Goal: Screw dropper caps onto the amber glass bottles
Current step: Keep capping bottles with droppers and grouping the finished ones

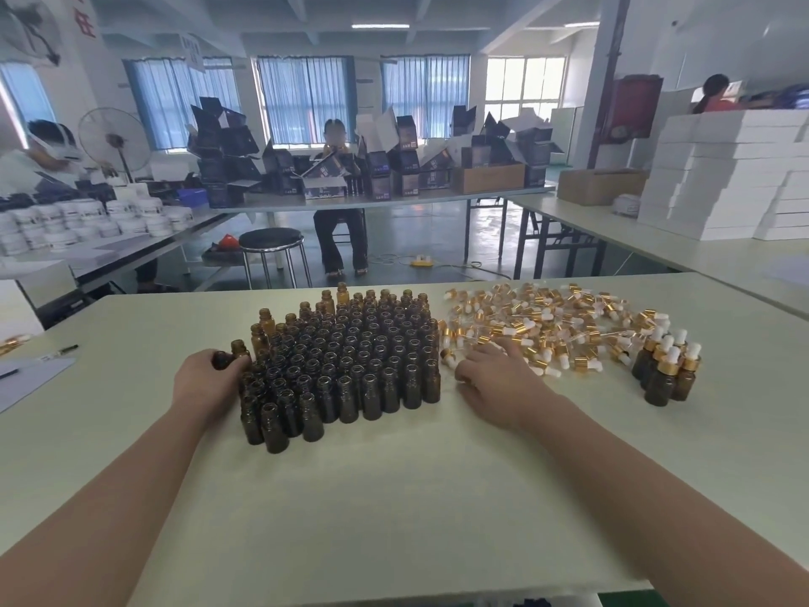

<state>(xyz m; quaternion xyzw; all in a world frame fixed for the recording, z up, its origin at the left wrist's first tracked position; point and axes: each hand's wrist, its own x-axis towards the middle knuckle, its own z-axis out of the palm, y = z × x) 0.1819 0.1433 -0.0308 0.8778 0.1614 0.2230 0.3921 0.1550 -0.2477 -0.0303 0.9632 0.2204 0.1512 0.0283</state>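
Grip. The left hand (205, 381) has its fingers curled round a single bottle (221, 359) at the left edge of the block of open bottles (346, 357), centre frame. The right hand (494, 378) lies palm-down with its fingers bent over the near-left fringe of the cap pile (538, 326). Whether it pinches a cap cannot be told, as the fingertips are hidden. A small group of capped bottles (670, 370) stands at centre right, well apart from the block.

Risks.
- The open bottles stand touching one another. Lifting the gripped one at a slant, or brushing its neighbours with the wrist, would likely tip the outer row, and the rest could fall in turn.
- The caps lie tangled, their glass tubes crossing. Drawing one out could drag others along, snap a tube, or roll caps against the right side of the block.
- A cap started crooked on the thread would probably jam or sit loose.

Edges and room. The table (394, 497) has a broad bare stretch in the lower centre between the forearms, which is the safest place to join cap and bottle. The far edge runs just behind the block and the pile, so anything pushed away from the person could go over. The gap between block and pile is narrow. At middle left a pen (59, 350) and a sheet of paper (26, 378) lie well apart from the work.
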